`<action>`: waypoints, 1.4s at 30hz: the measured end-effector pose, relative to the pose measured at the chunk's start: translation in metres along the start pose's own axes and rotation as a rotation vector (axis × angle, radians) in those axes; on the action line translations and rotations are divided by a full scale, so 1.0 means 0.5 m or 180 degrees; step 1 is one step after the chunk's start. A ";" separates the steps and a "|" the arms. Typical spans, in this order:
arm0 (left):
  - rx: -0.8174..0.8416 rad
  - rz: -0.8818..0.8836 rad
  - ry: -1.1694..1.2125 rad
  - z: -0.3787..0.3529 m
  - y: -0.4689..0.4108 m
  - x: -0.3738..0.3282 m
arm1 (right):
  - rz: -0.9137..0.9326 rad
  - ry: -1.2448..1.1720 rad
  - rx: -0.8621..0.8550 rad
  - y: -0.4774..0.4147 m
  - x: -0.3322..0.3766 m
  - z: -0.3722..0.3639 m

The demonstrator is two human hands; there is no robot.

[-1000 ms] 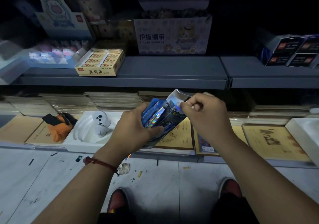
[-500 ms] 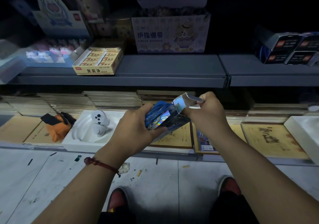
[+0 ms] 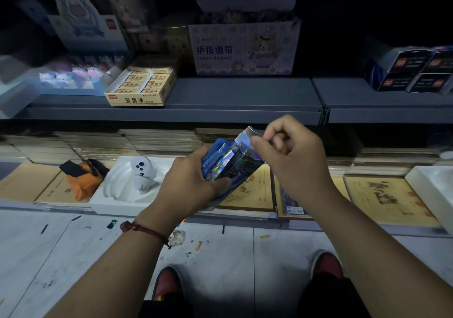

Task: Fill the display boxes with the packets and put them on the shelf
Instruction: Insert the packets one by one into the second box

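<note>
On the shelf (image 3: 240, 97), the eraser box (image 3: 142, 88) sat left of the bandage box (image 3: 245, 50); the display box (image 3: 235, 160) was below and before them.

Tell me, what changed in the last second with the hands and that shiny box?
The right hand loosened from a tight fist at the box's top and rose a little. It now pinches the silver flap, which stands upright. The left hand kept gripping the box with the blue packets, tilted the same way. The goods on the shelf did not move.
</note>
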State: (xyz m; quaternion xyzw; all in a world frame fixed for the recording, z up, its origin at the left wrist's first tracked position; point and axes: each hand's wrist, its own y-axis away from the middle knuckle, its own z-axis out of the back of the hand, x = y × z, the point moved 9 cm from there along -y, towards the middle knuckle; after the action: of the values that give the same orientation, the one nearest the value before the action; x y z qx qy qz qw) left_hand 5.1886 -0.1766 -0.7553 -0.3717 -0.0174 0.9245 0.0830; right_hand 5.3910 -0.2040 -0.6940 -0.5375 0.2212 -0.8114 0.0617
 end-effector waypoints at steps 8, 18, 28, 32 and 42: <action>0.0145 -0.0001 -0.0008 -0.011 0.005 -0.004 | 0.0692 0.0729 0.0734 0.025 0.029 -0.065; 0.0196 0.0018 0.0004 -0.014 0.005 -0.006 | 0.0788 0.0687 0.0809 0.022 0.036 -0.068; 0.0196 -0.0010 -0.0117 -0.013 0.003 -0.003 | 0.0438 -0.0055 -0.0281 -0.006 0.036 0.018; 0.0212 0.0002 -0.0093 -0.018 0.000 -0.001 | -0.0109 -0.0813 -0.0091 -0.002 0.016 0.008; 0.0189 -0.0039 -0.0295 -0.024 -0.002 -0.002 | -0.0869 -0.0837 -0.0190 0.013 -0.032 -0.012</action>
State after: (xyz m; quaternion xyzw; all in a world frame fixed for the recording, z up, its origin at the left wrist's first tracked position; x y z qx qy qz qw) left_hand 5.1975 -0.1759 -0.7634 -0.3258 0.0039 0.9403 0.0987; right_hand 5.3912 -0.2026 -0.7119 -0.6655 0.1603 -0.7281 -0.0366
